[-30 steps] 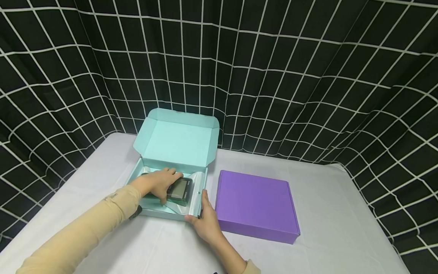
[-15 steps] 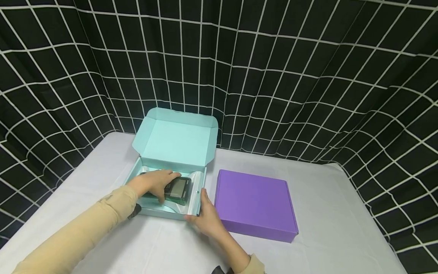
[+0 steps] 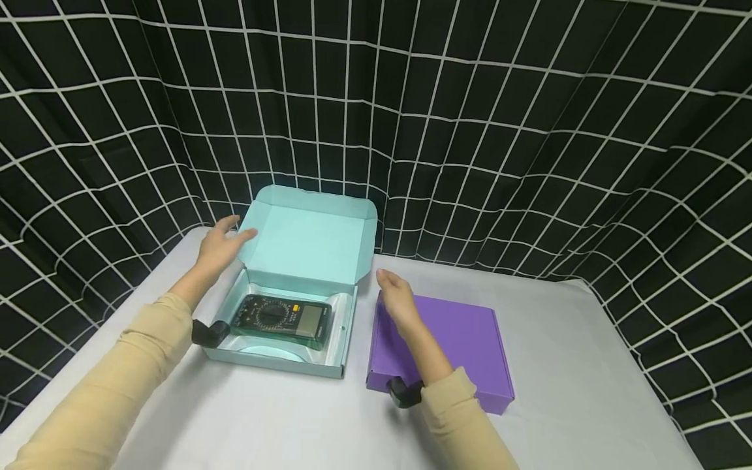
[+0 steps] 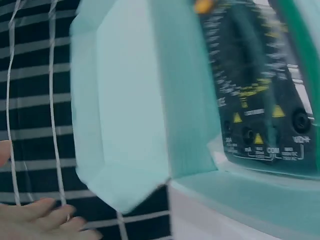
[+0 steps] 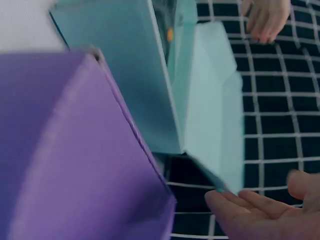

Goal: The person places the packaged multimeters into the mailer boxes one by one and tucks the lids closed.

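Observation:
A black multimeter (image 3: 281, 318) with a green edge lies in the tray of a light-teal cardboard box (image 3: 276, 367), amid clear plastic wrapping. The box's lid (image 3: 308, 243) stands up, tilted back. At its left flap is my left hand (image 3: 219, 248), thumb and fingers spread, the thumb overlapping the flap's edge. My right hand (image 3: 399, 301) is over the back left corner of a closed purple box (image 3: 455, 346), just right of the lid's right flap. In the right wrist view its fingers (image 5: 250, 204) are extended with nothing held. The multimeter's dial and sockets show in the left wrist view.
Both boxes stand side by side on a white-clothed table (image 3: 564, 378), a narrow gap between them. A black curtain (image 3: 470, 130) with a white grid hangs behind and on both sides. Dark wrist-worn devices sit under both forearms.
My left hand has let go of the multimeter and moved up to the lid's left flap. My right hand has left the box's front right corner and risen toward the lid's right side.

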The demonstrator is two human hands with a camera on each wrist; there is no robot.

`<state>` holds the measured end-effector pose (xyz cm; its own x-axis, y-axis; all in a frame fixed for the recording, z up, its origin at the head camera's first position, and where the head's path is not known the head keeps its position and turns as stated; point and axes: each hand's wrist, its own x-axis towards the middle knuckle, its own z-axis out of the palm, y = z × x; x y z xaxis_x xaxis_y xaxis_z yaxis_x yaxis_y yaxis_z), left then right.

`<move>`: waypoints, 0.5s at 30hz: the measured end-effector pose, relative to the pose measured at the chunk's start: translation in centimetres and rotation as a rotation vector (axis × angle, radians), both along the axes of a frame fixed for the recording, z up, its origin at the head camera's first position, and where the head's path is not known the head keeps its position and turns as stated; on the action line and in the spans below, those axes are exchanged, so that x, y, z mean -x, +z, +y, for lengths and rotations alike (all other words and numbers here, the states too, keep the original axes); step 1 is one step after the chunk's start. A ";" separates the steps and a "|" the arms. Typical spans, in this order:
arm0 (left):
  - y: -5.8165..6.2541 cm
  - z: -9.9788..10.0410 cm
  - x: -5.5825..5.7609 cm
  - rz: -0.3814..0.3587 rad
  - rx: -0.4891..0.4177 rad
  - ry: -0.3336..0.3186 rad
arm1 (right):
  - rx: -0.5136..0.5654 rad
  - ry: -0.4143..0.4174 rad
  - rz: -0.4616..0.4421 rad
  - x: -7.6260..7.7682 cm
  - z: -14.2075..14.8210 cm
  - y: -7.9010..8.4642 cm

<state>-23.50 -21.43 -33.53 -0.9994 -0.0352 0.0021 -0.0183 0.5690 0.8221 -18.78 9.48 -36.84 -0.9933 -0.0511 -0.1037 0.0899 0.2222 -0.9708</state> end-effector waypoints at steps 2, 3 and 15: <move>0.0 -0.9 0.4 -0.097 -0.152 0.034 | 0.100 -0.003 -0.029 1.0 0.1 -0.2; -0.1 -1.3 0.5 -0.140 -0.217 0.031 | 0.157 0.007 -0.045 1.4 0.0 -0.2; -2.0 -2.7 0.7 -0.235 -0.541 -0.132 | 0.410 0.137 -0.077 2.7 -1.7 -0.8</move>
<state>-24.22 -24.11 -35.51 -0.9669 0.1544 -0.2032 -0.1926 0.0810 0.9779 -21.50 7.78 -37.68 -0.9646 -0.2344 -0.1211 0.1624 -0.1657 -0.9727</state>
